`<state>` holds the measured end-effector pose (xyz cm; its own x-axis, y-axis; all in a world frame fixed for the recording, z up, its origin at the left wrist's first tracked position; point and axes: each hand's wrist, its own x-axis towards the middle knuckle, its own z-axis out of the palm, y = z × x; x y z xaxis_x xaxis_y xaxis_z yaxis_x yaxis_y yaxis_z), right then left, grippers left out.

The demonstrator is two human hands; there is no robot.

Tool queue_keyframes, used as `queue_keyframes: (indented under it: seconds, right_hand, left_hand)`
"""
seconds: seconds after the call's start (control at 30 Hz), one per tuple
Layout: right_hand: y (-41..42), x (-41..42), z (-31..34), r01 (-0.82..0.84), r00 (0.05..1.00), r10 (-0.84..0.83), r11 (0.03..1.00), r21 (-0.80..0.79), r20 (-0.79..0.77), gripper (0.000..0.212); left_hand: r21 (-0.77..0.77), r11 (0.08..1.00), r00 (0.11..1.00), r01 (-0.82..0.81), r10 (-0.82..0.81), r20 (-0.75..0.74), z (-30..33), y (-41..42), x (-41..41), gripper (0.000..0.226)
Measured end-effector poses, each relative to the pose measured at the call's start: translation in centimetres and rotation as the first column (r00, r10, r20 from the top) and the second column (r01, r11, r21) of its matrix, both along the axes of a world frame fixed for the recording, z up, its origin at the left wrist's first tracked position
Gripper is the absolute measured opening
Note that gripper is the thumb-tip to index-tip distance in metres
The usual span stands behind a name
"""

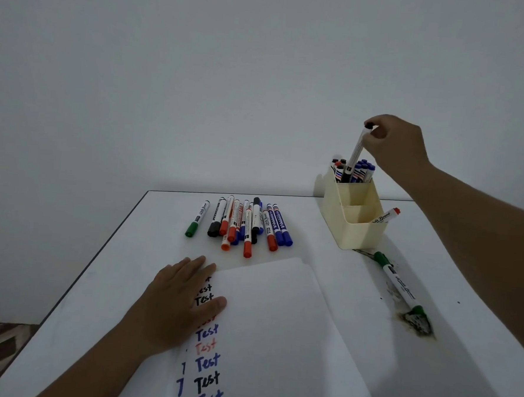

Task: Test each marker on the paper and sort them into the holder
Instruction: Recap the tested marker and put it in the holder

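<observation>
While left hand [177,303] flattens paper [277,322], right hand [393,142] pinches black marker [356,152] over holder [352,225]

I am reading the word "Test" handwritten repeatedly down the left edge of the paper [277,328], in a column: black entries near the top, partly covered by my left hand [174,303], then blue, red, blue, black, blue towards the near edge of the desk [128,251]. A second column further left is showing only fragments of a "T". The green marker [401,285] lying near the right edge is carrying cursive print I cannot resolve. Labels on the other markers are blurring beyond reading.
</observation>
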<state>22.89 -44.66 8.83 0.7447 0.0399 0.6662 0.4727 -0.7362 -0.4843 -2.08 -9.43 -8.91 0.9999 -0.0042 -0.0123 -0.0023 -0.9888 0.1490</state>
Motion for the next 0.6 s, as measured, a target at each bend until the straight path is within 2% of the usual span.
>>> queue_keyframes:
  seconds: [0.17,0.33,0.43,0.53,0.6]
  right_hand:
    - [0.0,-1.2,0.1,-0.023,0.997,0.021,0.999,0.029,0.069,0.028]
    - [0.2,-1.2,-1.8,-0.053,0.993,0.051,0.998,-0.018,-0.108,0.025]
    - [0.7,-0.8,-3.5,-0.065,0.975,0.036,0.990,-0.129,-0.218,0.028]
    - [1.1,-0.3,-5.1,-0.072,0.965,0.013,0.974,-0.216,-0.262,0.034]
    - [1.3,-0.2,-5.7,-0.056,0.962,-0.001,0.978,-0.202,-0.275,0.039]
  left_hand:
    - [-0.009,1.000,1.000,0.006,-0.006,0.001,0.0,0.0,0.0,0.124]
    - [-0.039,0.999,1.000,0.001,0.000,0.011,0.1,0.0,0.0,0.123]
    - [-0.040,0.999,1.000,-0.004,0.005,0.022,0.0,0.1,0.0,0.121]
    - [-0.039,0.999,1.000,-0.002,0.003,0.020,-0.1,0.2,0.0,0.118]
    - [-0.040,0.999,1.000,0.002,-0.002,0.019,0.0,0.2,0.0,0.113]
